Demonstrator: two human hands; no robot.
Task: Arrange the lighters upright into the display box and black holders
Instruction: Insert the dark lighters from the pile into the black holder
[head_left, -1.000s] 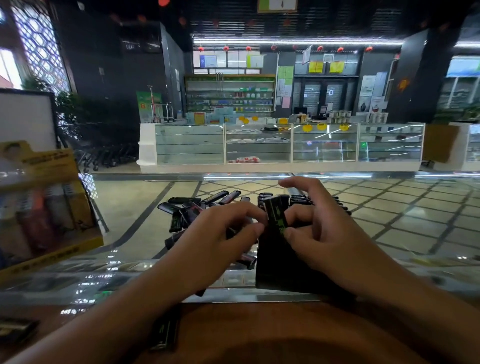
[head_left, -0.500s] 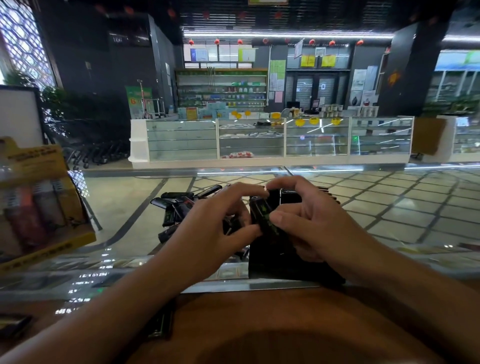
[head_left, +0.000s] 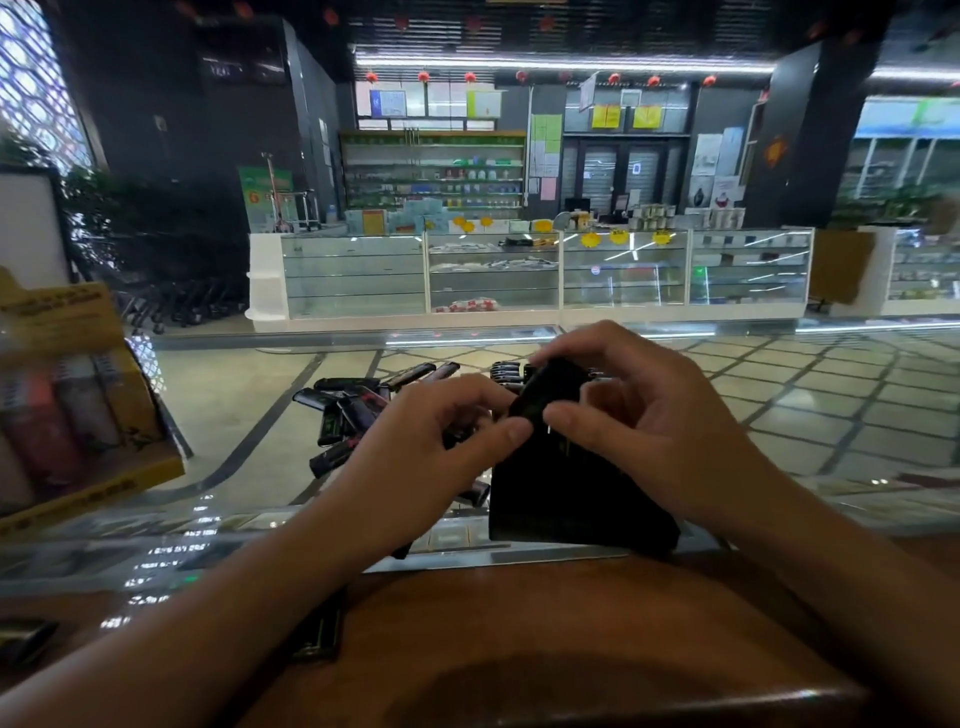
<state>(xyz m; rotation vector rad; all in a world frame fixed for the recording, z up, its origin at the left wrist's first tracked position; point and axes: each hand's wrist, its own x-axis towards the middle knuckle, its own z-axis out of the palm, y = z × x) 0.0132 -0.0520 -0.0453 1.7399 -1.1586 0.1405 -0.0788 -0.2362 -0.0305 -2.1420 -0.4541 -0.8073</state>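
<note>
Both hands hide the black holder's (head_left: 561, 499) top — display box (head_left: 78, 395) blurred, edge-cut.

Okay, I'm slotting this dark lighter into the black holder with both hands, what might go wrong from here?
1. The dark lighter is tilted while both hands pinch it above the black holder, so it may go in crooked or jam.
2. The holder stands near the glass counter's edge; pushing down might tip or slide it.
3. The left hand hovers over the loose lighters; a sweep might scatter them.
</note>
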